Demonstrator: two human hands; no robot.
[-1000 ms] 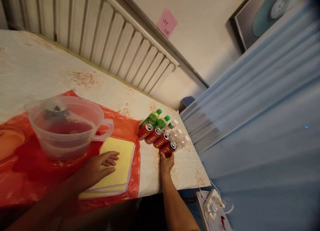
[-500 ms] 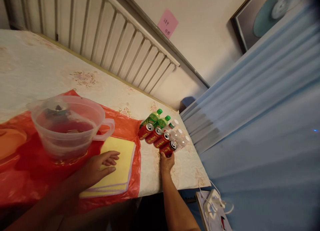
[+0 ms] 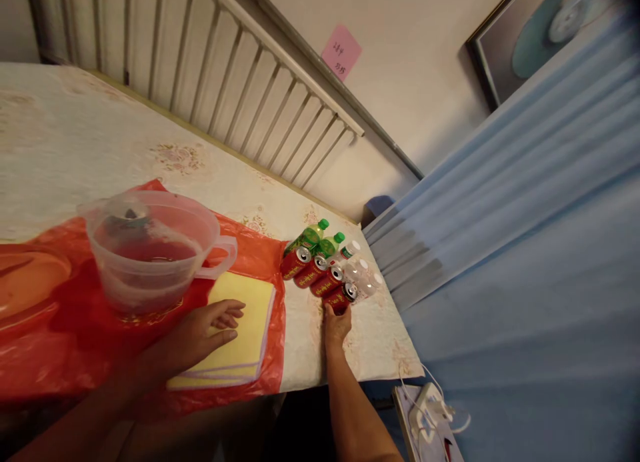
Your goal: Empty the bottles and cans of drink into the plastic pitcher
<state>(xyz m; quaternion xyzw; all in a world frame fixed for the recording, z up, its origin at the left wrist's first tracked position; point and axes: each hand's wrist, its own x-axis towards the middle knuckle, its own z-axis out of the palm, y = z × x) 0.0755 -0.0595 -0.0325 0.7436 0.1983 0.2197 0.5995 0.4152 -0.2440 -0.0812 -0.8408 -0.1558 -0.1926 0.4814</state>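
Observation:
My right hand (image 3: 337,327) has its fingers around the lower part of the nearest red drink can (image 3: 339,299), which stands at the near end of a row of several red cans (image 3: 310,273). Behind that row are two green-capped bottles (image 3: 313,234) and several clear plastic bottles (image 3: 367,281). Over a stack of folded yellow cloths (image 3: 253,315), my left hand (image 3: 213,329) is held open, its fingers loosely curved and nothing in it. Just beyond it stands a large clear plastic measuring jug (image 3: 155,275) with a handle.
A red plastic sheet (image 3: 65,355) lies under the jug and cloths, with an orange lid-like disc (image 3: 30,282) at left. The floral tablecloth (image 3: 300,362) reaches the table's front edge. A white radiator (image 3: 240,82) runs behind; a blue curtain (image 3: 500,262) hangs at right, above a power strip (image 3: 430,409).
The camera view has shifted slightly, so everything sits a little further right. Both hands keep nearly the same poses, the right one still at the nearest can.

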